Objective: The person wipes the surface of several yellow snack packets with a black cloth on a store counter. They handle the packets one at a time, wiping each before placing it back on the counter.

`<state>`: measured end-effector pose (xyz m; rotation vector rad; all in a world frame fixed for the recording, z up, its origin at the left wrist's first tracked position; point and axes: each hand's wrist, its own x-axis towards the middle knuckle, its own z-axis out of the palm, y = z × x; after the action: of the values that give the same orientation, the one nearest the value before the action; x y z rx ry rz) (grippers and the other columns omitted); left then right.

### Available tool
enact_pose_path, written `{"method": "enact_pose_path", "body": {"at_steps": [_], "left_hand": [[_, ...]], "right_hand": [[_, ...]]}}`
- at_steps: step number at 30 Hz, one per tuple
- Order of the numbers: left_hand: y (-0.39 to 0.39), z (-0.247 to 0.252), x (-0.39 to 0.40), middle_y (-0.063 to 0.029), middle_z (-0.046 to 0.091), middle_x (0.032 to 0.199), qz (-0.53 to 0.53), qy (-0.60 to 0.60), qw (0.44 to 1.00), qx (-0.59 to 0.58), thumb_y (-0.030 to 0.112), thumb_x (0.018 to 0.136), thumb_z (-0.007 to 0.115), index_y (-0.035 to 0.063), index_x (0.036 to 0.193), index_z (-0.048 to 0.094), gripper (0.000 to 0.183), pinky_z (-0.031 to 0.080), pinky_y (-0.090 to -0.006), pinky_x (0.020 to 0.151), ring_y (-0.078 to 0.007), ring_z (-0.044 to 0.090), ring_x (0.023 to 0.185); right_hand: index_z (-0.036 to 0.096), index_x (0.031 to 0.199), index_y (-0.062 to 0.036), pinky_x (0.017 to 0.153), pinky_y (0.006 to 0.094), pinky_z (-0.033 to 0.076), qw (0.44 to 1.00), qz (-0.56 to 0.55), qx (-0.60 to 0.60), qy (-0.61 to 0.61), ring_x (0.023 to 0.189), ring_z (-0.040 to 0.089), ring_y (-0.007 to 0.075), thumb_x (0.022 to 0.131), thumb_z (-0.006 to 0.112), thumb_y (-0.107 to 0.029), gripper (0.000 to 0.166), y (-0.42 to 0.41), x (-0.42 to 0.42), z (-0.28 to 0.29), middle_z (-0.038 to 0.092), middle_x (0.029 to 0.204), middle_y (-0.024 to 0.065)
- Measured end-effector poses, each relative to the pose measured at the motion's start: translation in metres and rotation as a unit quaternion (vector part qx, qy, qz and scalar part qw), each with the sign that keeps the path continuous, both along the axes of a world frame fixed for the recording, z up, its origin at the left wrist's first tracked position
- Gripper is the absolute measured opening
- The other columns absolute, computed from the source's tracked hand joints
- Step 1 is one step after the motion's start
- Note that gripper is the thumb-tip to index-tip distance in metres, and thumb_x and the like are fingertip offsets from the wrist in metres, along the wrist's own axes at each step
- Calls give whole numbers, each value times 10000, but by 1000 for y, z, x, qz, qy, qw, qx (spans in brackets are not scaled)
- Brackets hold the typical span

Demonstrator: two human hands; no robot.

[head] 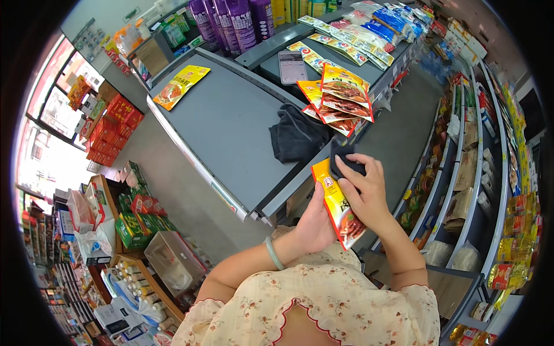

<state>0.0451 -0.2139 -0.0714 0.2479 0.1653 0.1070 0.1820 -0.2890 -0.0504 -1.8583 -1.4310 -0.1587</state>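
Observation:
My left hand (315,225) holds a yellow and red seasoning packet (338,203) in front of my body. My right hand (361,184) presses a small dark cloth (346,163) against the packet's upper part. A larger dark cloth (298,134) lies crumpled on the grey shelf top (225,116) just beyond. Several similar red and yellow packets (346,93) lie in an overlapping pile at the shelf's right side. A single yellow packet (181,87) rests near the far left corner.
A smartphone (292,67) lies beside flat strips of sachets (337,47). Purple spray cans (236,26) stand at the back. Stocked shelves (465,142) curve along the right, across an aisle. Green boxes (134,229) and a clear bin (175,259) are at the left.

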Motion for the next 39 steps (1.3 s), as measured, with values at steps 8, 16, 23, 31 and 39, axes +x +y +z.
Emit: {"method": "enact_pose_path", "body": {"at_steps": [8, 16, 23, 31, 39], "left_hand": [[36, 10, -4, -106, 462, 1466, 19, -92, 996, -12, 687, 993, 223, 122, 1518, 312, 777, 396, -458, 1120, -284, 481, 1325], [8, -2, -11, -66, 438, 1475, -17, -58, 998, -4, 626, 1024, 231, 198, 1502, 307, 646, 379, -433, 1133, -234, 437, 1374], [21, 2, -11, -92, 438, 1476, 52, -78, 995, 18, 648, 1014, 204, 131, 1525, 288, 732, 391, -413, 1125, -244, 452, 1355], [-2, 0, -15, -34, 494, 1378, -45, 53, 954, 292, 228, 1053, 516, 63, 1515, 278, 545, 432, -299, 1041, -97, 489, 1226], [36, 23, -31, -79, 536, 1371, 67, -3, 918, 392, 278, 1071, 457, 20, 1405, 432, 423, 453, -318, 1030, -137, 521, 1237]], "right_hand": [[679, 1255, -160, 796, 419, 442, 989, 134, -6, -62, 896, 527, 278, 802, 731, -186, 457, -24, -41, -1, 558, 1014, 61], [661, 1297, -140, 801, 395, 427, 998, 0, 8, -55, 913, 505, 295, 848, 678, -160, 450, -1, -28, 10, 563, 1035, 94], [685, 1253, -130, 855, 430, 382, 996, 44, -31, -76, 958, 495, 290, 815, 677, -215, 446, -18, -51, 13, 555, 1046, 94], [548, 1364, 32, 996, 316, 429, 964, -45, 59, 254, 1185, 555, 238, 1066, 439, -289, 451, 4, -3, 0, 539, 1342, 183], [449, 1408, 33, 1034, 365, 467, 755, 139, 122, 629, 1187, 602, 208, 841, 600, -727, 960, -38, -7, -59, 610, 1306, 128]]}}
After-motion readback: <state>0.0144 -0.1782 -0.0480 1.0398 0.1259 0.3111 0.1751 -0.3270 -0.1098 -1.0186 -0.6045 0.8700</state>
